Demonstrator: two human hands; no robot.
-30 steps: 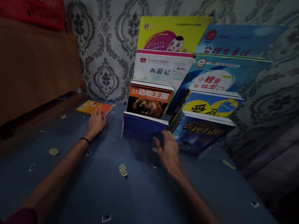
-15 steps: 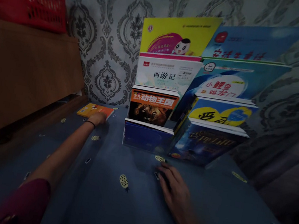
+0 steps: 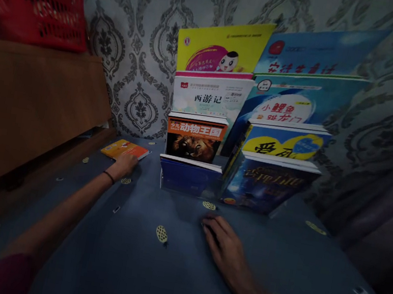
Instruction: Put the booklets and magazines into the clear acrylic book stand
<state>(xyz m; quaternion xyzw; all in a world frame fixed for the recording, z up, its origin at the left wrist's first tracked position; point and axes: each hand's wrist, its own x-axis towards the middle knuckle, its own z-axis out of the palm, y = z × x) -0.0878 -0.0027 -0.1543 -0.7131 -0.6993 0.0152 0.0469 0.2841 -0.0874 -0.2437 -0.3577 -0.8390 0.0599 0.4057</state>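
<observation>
My left hand (image 3: 125,165) reaches to the far left of the blue sheet and is closed at the near edge of a thin orange-and-yellow book (image 3: 119,147). The book lies flat, and my fingertips are partly hidden there. My right hand (image 3: 226,247) rests on the sheet with loosely bent fingers apart and nothing in them. In front of it stand two columns of upright books. The left column has a lion-cover book (image 3: 194,141) behind a dark blue book (image 3: 190,176). A dark blue fantasy-cover book (image 3: 268,185) fronts the right column.
A red plastic basket (image 3: 35,7) sits on a brown wooden cabinet (image 3: 30,111) at the left. Patterned wallpaper (image 3: 150,60) rises behind the books. Dark cloth (image 3: 372,234) hangs at the right. The blue sheet (image 3: 119,259) has a pineapple print.
My left hand has drawn slightly back toward me, and the right end of the orange book has turned nearer. My right hand stays almost in place. The view has shifted a little.
</observation>
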